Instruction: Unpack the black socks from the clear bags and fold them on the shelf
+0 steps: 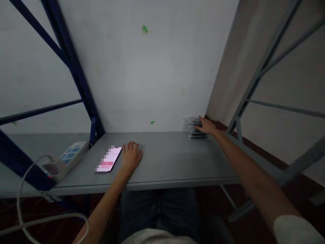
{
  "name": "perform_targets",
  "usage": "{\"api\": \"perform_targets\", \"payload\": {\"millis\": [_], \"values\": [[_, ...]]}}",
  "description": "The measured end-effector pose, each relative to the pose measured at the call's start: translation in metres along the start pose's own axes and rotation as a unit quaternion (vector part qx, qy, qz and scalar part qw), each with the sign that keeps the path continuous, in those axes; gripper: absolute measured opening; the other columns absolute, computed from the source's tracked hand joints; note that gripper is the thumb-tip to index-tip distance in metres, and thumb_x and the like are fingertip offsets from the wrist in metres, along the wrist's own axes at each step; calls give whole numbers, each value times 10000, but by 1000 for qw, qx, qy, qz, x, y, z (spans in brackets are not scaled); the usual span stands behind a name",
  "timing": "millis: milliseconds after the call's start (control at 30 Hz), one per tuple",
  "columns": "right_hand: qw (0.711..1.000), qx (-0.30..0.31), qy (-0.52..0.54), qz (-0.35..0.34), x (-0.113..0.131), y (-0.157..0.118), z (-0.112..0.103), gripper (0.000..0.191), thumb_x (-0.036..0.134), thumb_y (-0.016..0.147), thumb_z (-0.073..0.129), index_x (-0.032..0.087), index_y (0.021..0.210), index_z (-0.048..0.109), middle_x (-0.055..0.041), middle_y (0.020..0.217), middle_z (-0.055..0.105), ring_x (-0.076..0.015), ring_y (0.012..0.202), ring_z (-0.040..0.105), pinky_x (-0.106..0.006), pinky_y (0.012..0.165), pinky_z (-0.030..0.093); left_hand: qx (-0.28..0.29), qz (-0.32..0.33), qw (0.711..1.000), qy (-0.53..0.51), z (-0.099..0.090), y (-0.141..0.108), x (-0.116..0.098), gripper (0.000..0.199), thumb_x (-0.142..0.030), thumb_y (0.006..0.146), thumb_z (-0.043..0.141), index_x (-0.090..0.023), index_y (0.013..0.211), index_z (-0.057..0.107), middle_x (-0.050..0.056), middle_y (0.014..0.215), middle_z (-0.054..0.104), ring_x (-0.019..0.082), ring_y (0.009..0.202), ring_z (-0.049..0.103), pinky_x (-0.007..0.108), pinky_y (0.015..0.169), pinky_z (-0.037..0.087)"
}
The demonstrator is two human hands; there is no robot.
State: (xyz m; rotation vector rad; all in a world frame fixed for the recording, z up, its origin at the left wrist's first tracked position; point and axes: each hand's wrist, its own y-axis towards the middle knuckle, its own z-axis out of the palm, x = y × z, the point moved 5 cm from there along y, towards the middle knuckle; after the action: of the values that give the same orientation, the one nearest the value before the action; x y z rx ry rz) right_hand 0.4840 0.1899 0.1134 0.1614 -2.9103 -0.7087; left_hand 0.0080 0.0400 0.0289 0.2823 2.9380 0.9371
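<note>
Stack (190, 129): pale-and-dark layers, blurred, on grey tabletop (162, 159) | our right hand (206, 126) at its side, grip we cannot tell | our left hand (130, 156) lies flat beside phone (111, 159)

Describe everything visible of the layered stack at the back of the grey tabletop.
The stack shows several thin, flat layers with pale edges and dark gaps between them. Blur hides its material and exact count. It stands toward the back right of the grey tabletop, close to the white wall. The right grip is at its right side, apparently touching it.
</note>
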Motion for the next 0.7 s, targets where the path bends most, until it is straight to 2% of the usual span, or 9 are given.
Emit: {"api": "perform_targets", "payload": {"millis": [133, 267, 367, 467, 567, 633, 700], "values": [[1000, -4, -8, 29, 4, 0, 5, 795, 522, 940, 651, -9, 1504, 474, -353, 1348, 614, -318, 1150, 631, -476, 944, 445, 9, 29, 999, -15, -1, -5, -4, 315, -290, 964, 499, -147, 1209, 639, 202, 1320, 611, 366, 1316, 500, 553, 1173, 354], [999, -32, -13, 35, 11, -4, -3, 528, 395, 1006, 581, 93, 1439, 595, -274, 1256, 692, -313, 1068, 653, -503, 920, 447, 9, 36, 998, -45, 0, -10, -5, 278, -277, 968, 499, -169, 1184, 637, 192, 1334, 598, 355, 1350, 480, 528, 1138, 415], [998, -68, -12, 5, 28, -9, -18, 431, 277, 1049, 455, 89, 1391, 638, -253, 1243, 700, -310, 1101, 636, -505, 972, 429, 23, 32, 997, -70, 3, -11, -5, 251, -260, 969, 490, -184, 1159, 636, 174, 1314, 607, 339, 1315, 510, 510, 1104, 456], [994, -100, -11, -41, 68, -23, -31, 476, 150, 1022, 400, 112, 1459, 583, -213, 1370, 650, -319, 1237, 564, -501, 1079, 367, 31, 28, 995, -86, 6, -10, -5, 250, -258, 970, 492, -179, 1165, 627, 168, 1288, 618, 331, 1287, 531, 491, 1086, 473], [988, -122, -7, -89, 129, -55, -33, 588, 87, 957, 458, 210, 1528, 518, -136, 1468, 599, -328, 1328, 496, -508, 1142, 324, 24, 26, 994, -101, 7, -8, -1, 313, -262, 965, 513, -158, 1249, 593, 171, 1303, 615, 331, 1284, 542, 484, 1092, 471], [989, -112, 7, -100, 173, -84, -22, 607, 87, 942, 480, 231, 1530, 517, -133, 1457, 609, -333, 1309, 512, -520, 1132, 345, 21, 26, 993, -117, 8, -8, 2, 395, -293, 953, 551, -146, 1319, 557, 174, 1318, 617, 339, 1279, 556, 492, 1089, 476], [992, -56, 24, -113, 213, -113, -1, 575, 82, 937, 486, 234, 1484, 572, -128, 1417, 643, -326, 1267, 548, -510, 1109, 380, 24, 33, 989, -139, 9, -8, 5, 516, -339, 930, 604, -150, 1401, 508, 177, 1363, 609, 345, 1298, 562, 505, 1097, 473]]}}
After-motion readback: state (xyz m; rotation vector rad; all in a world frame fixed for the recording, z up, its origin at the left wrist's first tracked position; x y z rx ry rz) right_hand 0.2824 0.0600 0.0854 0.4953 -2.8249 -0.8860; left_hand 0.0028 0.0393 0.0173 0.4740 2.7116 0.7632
